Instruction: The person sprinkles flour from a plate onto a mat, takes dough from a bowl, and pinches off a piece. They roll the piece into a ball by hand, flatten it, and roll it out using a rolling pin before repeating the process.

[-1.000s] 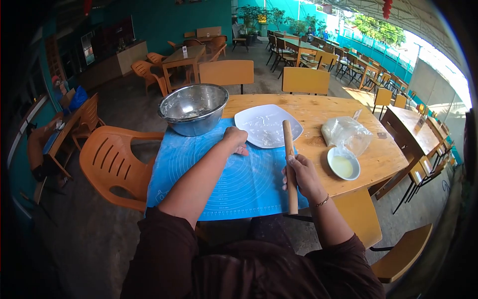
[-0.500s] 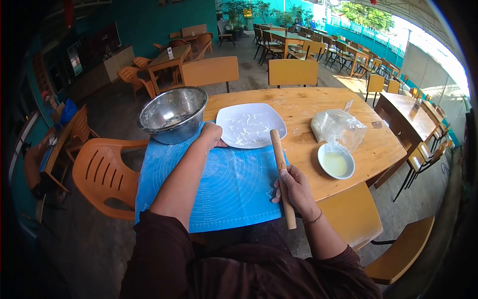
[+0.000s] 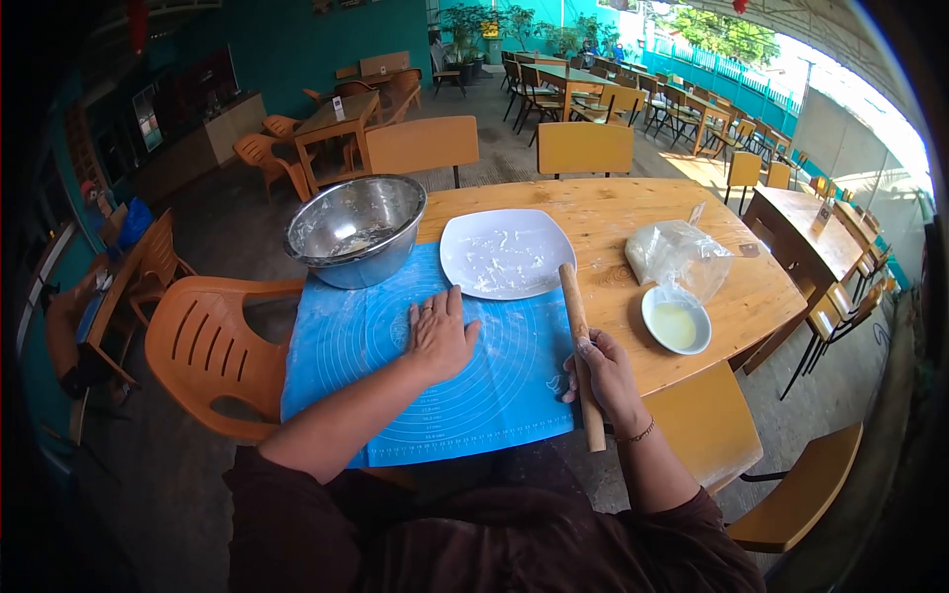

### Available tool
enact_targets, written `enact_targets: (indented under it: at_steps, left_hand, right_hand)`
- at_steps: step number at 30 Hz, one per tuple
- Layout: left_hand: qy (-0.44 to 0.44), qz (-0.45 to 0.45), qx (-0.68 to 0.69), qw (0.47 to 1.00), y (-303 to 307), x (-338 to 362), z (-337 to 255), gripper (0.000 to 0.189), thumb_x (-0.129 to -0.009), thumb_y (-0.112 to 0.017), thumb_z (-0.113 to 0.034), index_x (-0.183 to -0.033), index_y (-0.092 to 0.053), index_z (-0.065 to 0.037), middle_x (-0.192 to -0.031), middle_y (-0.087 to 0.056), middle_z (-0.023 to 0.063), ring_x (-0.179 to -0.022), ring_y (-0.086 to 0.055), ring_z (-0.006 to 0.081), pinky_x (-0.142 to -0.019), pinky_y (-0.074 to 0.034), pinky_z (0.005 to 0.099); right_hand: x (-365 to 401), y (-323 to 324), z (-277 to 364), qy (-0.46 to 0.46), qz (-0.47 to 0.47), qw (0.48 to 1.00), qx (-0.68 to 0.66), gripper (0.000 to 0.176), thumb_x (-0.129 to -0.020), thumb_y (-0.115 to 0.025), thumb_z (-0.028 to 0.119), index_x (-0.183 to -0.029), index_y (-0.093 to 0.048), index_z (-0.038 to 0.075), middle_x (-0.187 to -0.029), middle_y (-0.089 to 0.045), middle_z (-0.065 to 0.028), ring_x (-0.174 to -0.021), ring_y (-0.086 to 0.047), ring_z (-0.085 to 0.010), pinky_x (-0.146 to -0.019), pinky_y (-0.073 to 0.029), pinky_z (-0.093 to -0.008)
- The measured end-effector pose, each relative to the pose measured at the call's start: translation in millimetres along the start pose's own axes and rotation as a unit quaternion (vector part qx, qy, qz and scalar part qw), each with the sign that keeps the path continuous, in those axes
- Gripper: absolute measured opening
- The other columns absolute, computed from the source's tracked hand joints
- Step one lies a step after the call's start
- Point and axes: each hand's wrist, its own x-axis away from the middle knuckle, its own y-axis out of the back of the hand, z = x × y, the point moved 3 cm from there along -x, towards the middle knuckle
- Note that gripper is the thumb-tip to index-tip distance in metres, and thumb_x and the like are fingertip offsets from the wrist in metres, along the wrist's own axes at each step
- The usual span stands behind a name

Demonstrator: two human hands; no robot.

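My left hand [image 3: 441,336] lies flat on the blue silicone baking mat [image 3: 465,410], palm down with its fingers stretched out. The mat is printed with white circles and a ruler edge, and flour smears mark it. My right hand [image 3: 605,374] is wrapped round a wooden rolling pin [image 3: 576,306], which it holds upright at the mat's right edge. Just beyond my left fingers sits a white square plate [image 3: 509,252] with bits of white dough or flour on it. At the mat's far left corner stands a steel mixing bowl [image 3: 361,262], floury inside.
On the right of the wooden table [image 3: 613,212] lie a clear plastic bag [image 3: 682,255] of something white and a small white bowl [image 3: 677,321] of pale yellow liquid. An orange chair [image 3: 213,351] stands at the left, a wooden chair [image 3: 801,499] at the right.
My left hand has come away from the plate's near left edge and down onto the mat. My right hand still holds the rolling pin.
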Motion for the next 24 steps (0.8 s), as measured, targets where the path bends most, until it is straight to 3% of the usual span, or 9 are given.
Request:
enact_targets:
  at_steps: [5,8,10,12,13,14,17,22,24]
  left_hand:
    - [-0.013,0.003,0.032,0.999,9.9,17.2,6.8,0.068,-0.091,-0.058,-0.026,-0.139,-0.027,0.01,-0.134,-0.047,0.0286,-0.126,-0.045,0.0429,-0.106,-0.033,0.0516]
    - [0.072,-0.073,0.209,0.973,31.6,4.6,39.0,0.067,-0.091,-0.059,-0.026,-0.138,-0.027,0.009,-0.123,-0.053,0.026,-0.114,-0.055,0.0348,-0.092,-0.047,0.0434]
    - [0.156,-0.128,0.326,0.924,43.2,-1.3,72.4,0.063,-0.091,-0.06,-0.03,-0.132,-0.032,0.01,-0.114,-0.056,0.0244,-0.099,-0.06,0.0328,-0.085,-0.051,0.0411]
    - [0.198,-0.169,0.39,0.883,57.9,-0.3,94.0,0.061,-0.092,-0.06,-0.032,-0.127,-0.036,0.012,-0.11,-0.057,0.0247,-0.09,-0.062,0.0346,-0.084,-0.052,0.0426]
    - [0.261,-0.176,0.497,0.808,68.3,5.2,100.6,0.061,-0.092,-0.06,-0.033,-0.127,-0.036,0.012,-0.111,-0.054,0.0235,-0.091,-0.061,0.0345,-0.08,-0.054,0.044]
    - [0.32,-0.179,0.594,0.716,73.3,9.0,107.6,0.062,-0.092,-0.06,-0.034,-0.127,-0.036,0.011,-0.112,-0.052,0.0222,-0.092,-0.06,0.0344,-0.075,-0.056,0.0453]
    - [0.309,-0.202,0.624,0.689,86.9,-0.5,130.1,0.063,-0.092,-0.059,-0.035,-0.128,-0.036,0.011,-0.114,-0.047,0.0216,-0.096,-0.057,0.0355,-0.068,-0.059,0.0459]
    - [0.301,-0.19,0.658,0.663,71.2,-38.7,172.3,0.05,-0.091,-0.061,-0.027,-0.119,-0.045,0.011,-0.109,-0.049,0.0224,-0.093,-0.057,0.0332,-0.073,-0.059,0.0504]
    - [0.253,-0.179,0.754,0.579,61.5,-53.2,183.7,0.032,-0.089,-0.059,-0.017,-0.105,-0.052,0.008,-0.098,-0.055,0.0199,-0.086,-0.06,0.0299,-0.074,-0.06,0.0486]
  right_hand:
    - [1.8,-2.5,22.8,-0.005,0.001,0.996,0.092,0.038,-0.095,-0.048,0.015,-0.128,-0.046,-0.004,-0.085,-0.057,-0.0098,-0.057,-0.055,-0.0137,-0.045,-0.049,-0.0261]
    - [2.0,3.1,49.6,0.073,-0.082,0.976,0.191,0.041,-0.094,-0.048,0.013,-0.131,-0.046,-0.004,-0.085,-0.057,-0.0079,-0.058,-0.055,-0.0109,-0.044,-0.048,-0.0247]
    - [-4.0,16.5,51.3,0.072,-0.116,0.952,0.273,0.044,-0.092,-0.05,0.01,-0.133,-0.046,-0.005,-0.091,-0.058,-0.014,-0.067,-0.06,-0.0207,-0.055,-0.053,-0.0328]
    - [-13.4,26.5,46.3,0.272,-0.23,0.751,0.556,0.039,-0.09,-0.05,0.009,-0.127,-0.05,-0.002,-0.098,-0.055,-0.0256,-0.078,-0.062,-0.0379,-0.071,-0.052,-0.0443]
    - [-13.5,24.2,49.0,0.157,-0.203,0.792,0.554,0.042,-0.086,-0.051,0.006,-0.128,-0.05,0.001,-0.107,-0.05,-0.0316,-0.093,-0.056,-0.0486,-0.085,-0.048,-0.0497]
    - [-15.9,21.1,45.5,0.16,-0.199,0.792,0.555,0.042,-0.086,-0.051,0.006,-0.128,-0.05,0.001,-0.107,-0.05,-0.0316,-0.093,-0.056,-0.0486,-0.085,-0.048,-0.0497]
    - [-9.3,-3.0,43.6,0.078,-0.174,0.747,0.636,0.049,-0.084,-0.057,0.008,-0.132,-0.049,0.005,-0.109,-0.052,-0.0278,-0.1,-0.058,-0.0443,-0.084,-0.049,-0.0485]
    - [-29.8,-1.7,36.7,0.105,-0.113,0.687,0.711,0.052,-0.083,-0.063,0.018,-0.133,-0.05,0.008,-0.112,-0.054,-0.0251,-0.106,-0.056,-0.0413,-0.088,-0.048,-0.0461]
    - [-29.6,-2.3,40.2,0.111,-0.089,0.681,0.719,0.054,-0.082,-0.065,0.022,-0.132,-0.05,0.008,-0.113,-0.055,-0.0247,-0.108,-0.056,-0.0407,-0.09,-0.048,-0.0455]
